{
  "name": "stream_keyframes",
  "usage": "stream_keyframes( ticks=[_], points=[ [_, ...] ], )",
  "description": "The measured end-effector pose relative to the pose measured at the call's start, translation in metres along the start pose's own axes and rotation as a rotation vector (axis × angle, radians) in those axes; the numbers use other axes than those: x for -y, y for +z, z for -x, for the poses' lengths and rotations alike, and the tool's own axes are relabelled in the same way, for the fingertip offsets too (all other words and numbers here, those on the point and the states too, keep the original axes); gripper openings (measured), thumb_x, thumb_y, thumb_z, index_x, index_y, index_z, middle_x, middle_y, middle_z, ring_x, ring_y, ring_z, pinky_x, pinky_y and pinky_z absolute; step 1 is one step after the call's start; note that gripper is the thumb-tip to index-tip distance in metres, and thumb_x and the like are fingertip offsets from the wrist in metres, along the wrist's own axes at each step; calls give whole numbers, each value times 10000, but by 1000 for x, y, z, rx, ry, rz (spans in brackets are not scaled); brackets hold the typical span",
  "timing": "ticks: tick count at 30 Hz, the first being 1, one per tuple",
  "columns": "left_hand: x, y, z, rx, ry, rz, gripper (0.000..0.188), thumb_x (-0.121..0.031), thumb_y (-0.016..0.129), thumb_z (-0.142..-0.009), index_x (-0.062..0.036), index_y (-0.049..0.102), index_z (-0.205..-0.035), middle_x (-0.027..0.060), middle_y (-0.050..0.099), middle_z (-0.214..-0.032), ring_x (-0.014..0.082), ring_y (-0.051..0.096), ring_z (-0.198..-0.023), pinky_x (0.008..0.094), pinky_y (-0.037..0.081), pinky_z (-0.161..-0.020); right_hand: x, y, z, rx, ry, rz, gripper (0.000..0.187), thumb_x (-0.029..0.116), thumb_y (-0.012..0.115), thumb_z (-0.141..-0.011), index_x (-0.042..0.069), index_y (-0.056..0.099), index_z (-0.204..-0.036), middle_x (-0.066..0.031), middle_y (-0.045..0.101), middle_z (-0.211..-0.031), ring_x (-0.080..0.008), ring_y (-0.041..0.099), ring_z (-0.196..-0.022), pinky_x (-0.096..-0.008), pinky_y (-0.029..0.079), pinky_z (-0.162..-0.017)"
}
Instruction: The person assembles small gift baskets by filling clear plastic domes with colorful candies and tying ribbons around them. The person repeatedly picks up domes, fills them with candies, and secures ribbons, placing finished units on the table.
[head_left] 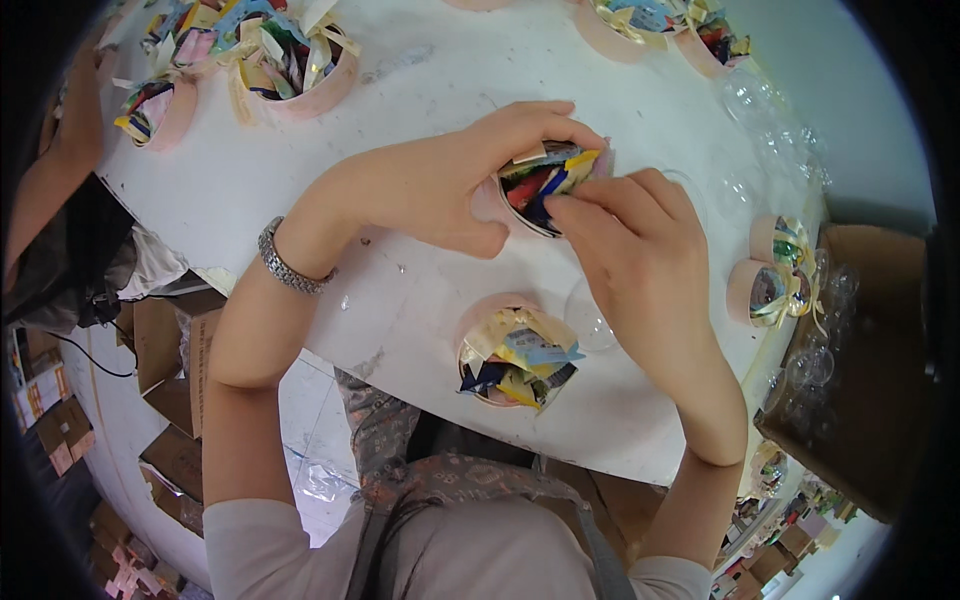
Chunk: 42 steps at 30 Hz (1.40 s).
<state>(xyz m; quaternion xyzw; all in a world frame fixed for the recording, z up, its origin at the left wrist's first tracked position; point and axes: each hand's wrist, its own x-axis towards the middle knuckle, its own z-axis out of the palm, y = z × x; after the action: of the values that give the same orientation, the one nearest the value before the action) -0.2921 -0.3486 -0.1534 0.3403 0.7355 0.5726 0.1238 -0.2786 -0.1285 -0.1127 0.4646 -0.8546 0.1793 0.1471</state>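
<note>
our left hand [430, 190] is gripping a pink round box [486, 203]; our right hand [640, 245] is pinching a blue-and-yellow packet [556, 183], any print staying too small for reading.

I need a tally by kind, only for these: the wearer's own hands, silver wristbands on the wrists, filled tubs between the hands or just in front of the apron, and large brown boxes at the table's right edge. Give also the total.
Hands: 2 (left hand, right hand)
Silver wristband: 1
Filled tubs: 2 (held tub, standing tub)
Large brown box: 1
Total: 6
</note>
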Motion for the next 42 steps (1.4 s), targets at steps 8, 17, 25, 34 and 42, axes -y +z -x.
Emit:
stream_keyframes(
  ticks=[8, 17, 25, 34, 42],
  points=[
    [0, 15, -7, -132, -14, -317, 918, -132, 856, -597, -108, 408, -1398, 113, 493, -1363, 260, 500, -1244, 355, 443, -1001, 4, -2, -5, 205, -34, 110, 191, 72, 677, -643, 77, 710, -831, -60, 654, -786, -226, 577, -838, -352, 414, -770],
    [-38, 52, 10, -253, -301, -510, 1067, -300, 916, -543, -111, 358, -1433, 140, 540, -1335, 306, 570, -1145, 387, 484, -918, -63, 4, 119, -163, 696, -331, 636, 160, 810, -738, 90, 558, -1318, -128, 573, -1260, -285, 535, -1123, -398, 442, -950],
    [-12, 45, -1, -205, -169, -355, 960, -295, 915, -566, -93, 444, -1378, 127, 528, -1248, 282, 487, -1191, 370, 403, -1021, -76, 18, 93, -276, 344, -33, 397, 173, 784, -787, 67, 625, -1135, -138, 615, -1187, -265, 557, -1129, -339, 482, -898],
    [15, 41, -10, -218, -129, -244, 1012, -404, 885, -584, -77, 429, -1427, 112, 508, -1262, 278, 482, -1172, 351, 397, -1011, -84, -28, 112, -288, 1280, -999, 247, 193, 619, -933, 43, 613, -1129, -97, 669, -1060, -213, 614, -1030, -368, 456, -945],
    [8, 37, -22, -127, -16, -231, 965, -374, 881, -618, -99, 444, -1434, 86, 469, -1335, 231, 438, -1273, 350, 350, -1075, -57, -5, 131, -41, 480, -72, 469, 175, 651, -863, 86, 557, -1314, -209, 486, -1346, -370, 505, -1182, -414, 435, -979]
  ],
)
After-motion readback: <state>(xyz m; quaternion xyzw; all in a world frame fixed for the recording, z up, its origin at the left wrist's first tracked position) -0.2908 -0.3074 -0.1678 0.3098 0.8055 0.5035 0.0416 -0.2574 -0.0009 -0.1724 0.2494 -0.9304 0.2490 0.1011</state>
